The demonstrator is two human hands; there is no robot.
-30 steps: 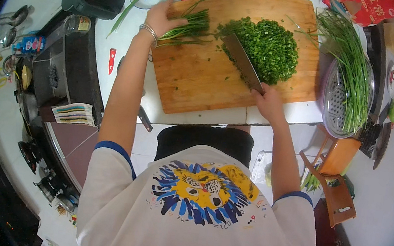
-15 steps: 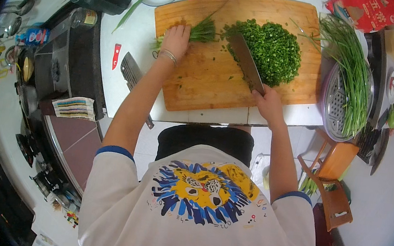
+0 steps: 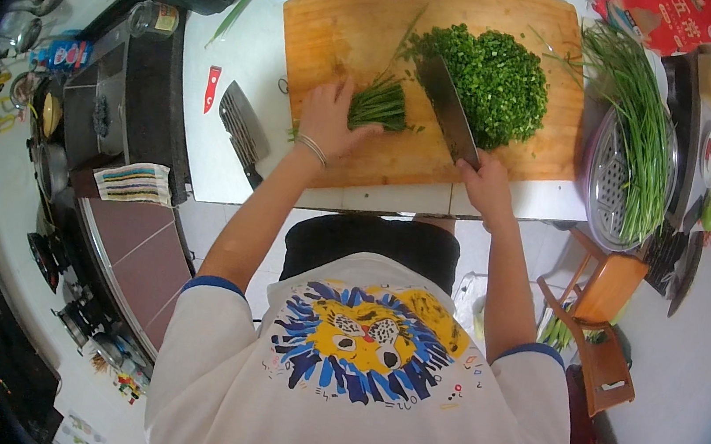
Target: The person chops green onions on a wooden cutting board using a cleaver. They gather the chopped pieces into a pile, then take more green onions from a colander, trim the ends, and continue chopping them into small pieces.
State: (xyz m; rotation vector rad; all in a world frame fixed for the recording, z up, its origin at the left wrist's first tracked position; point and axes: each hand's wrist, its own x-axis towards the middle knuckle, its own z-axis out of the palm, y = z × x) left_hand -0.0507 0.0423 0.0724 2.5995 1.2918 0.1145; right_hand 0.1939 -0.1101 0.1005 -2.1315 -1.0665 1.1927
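Fingers of the left hand [image 3: 329, 126] lie close together over the bunch of green stalks [image 3: 380, 105], with the thumb set apart along its near side; this placement appears to keep the stalks gathered and aligned. Bunch position: left-centre of the cutting board [image 3: 416, 165], cut ends facing the blade. Fingers of the right hand [image 3: 488, 187] wrap the handle of the knife [image 3: 448, 105]; individual finger contact cannot be told. Blade position: slanted between the bunch and the chopped heap [image 3: 498, 84], presumably separating the two. Uncut stalks [image 3: 643, 173] lie across the basket [image 3: 600, 194] right of the board, likely for easy reach.
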